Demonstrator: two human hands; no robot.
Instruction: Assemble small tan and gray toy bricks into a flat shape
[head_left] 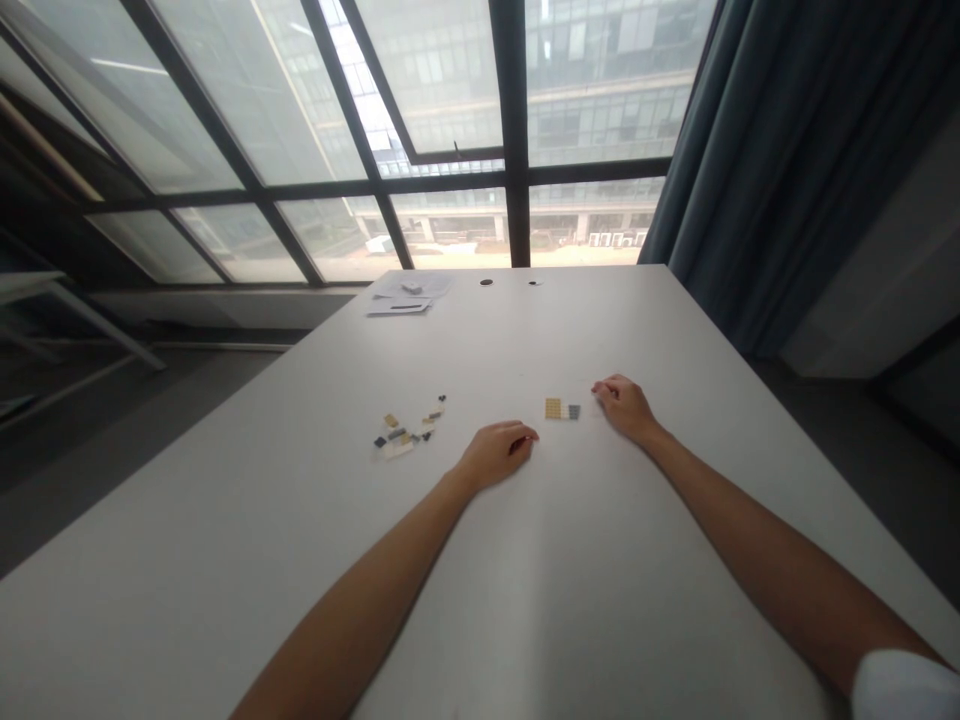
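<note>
Between my two hands a small flat block of toy-brick-like pieces [562, 409] lies on the white table [480, 600], yellow at its left, white in the middle and grey-blue at its right. My left hand [499, 453] rests on the tabletop just left of and nearer than this block, fingers curled and thumb drawn in. To the block's right is my right hand [622, 405], its fingertips bent together in a pinch. Neither hand touches the block. Whatever the fingers may hold is hidden or too small to make out.
Loose small pieces [397, 434] in yellow, grey, white and black are scattered left of my left hand. Papers with a small white object [411, 288] lie at the far left edge. Two small dark round things [487, 282] sit near the far edge. Windows and a blue curtain [720, 180] stand beyond.
</note>
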